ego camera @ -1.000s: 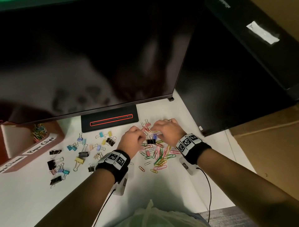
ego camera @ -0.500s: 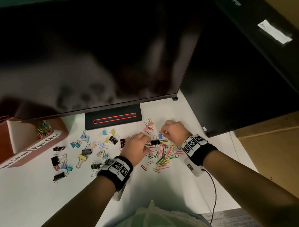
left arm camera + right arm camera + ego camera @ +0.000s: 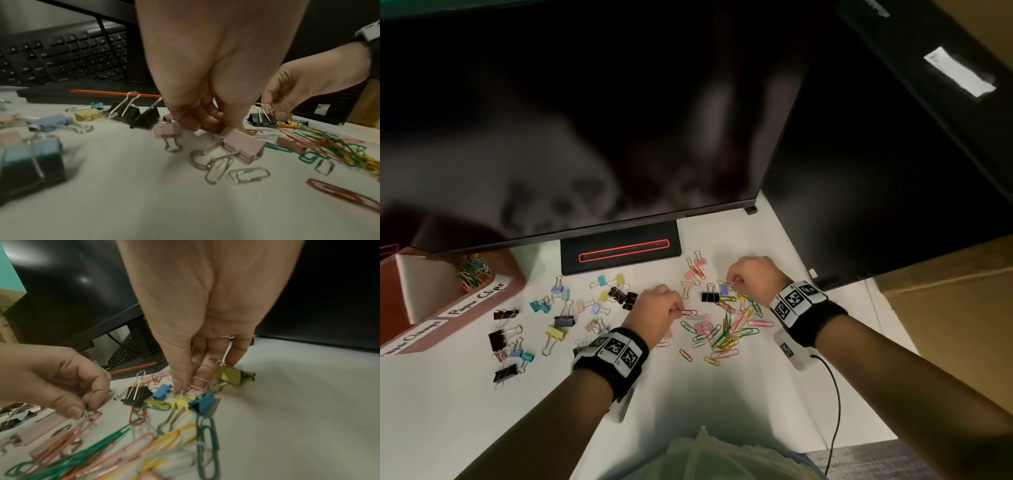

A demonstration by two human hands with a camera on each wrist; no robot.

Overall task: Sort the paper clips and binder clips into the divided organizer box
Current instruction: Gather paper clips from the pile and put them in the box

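Note:
A heap of coloured paper clips (image 3: 726,330) lies right of centre on the white desk (image 3: 482,421). Binder clips (image 3: 561,320) are scattered to its left. My left hand (image 3: 678,311) pinches paper clips (image 3: 89,414) at the heap's left edge, with a pink binder clip (image 3: 240,146) just below the fingers (image 3: 195,121). My right hand (image 3: 732,283) pinches a pink paper clip (image 3: 198,382) at the heap's far side, beside blue (image 3: 162,391) and olive (image 3: 229,375) binder clips. The brown organizer box (image 3: 493,308) stands far left, paper clips (image 3: 472,272) in one compartment.
A big dark monitor (image 3: 585,120) overhangs the back of the desk, its stand base (image 3: 619,251) just behind the clips. A keyboard (image 3: 61,53) sits behind that. A second dark screen (image 3: 876,188) stands at the right. A cable (image 3: 834,394) runs from my right wrist.
My left hand has drawn back a little toward me and now pinches clips at the heap's left edge. My right hand has stayed at the far side of the heap.

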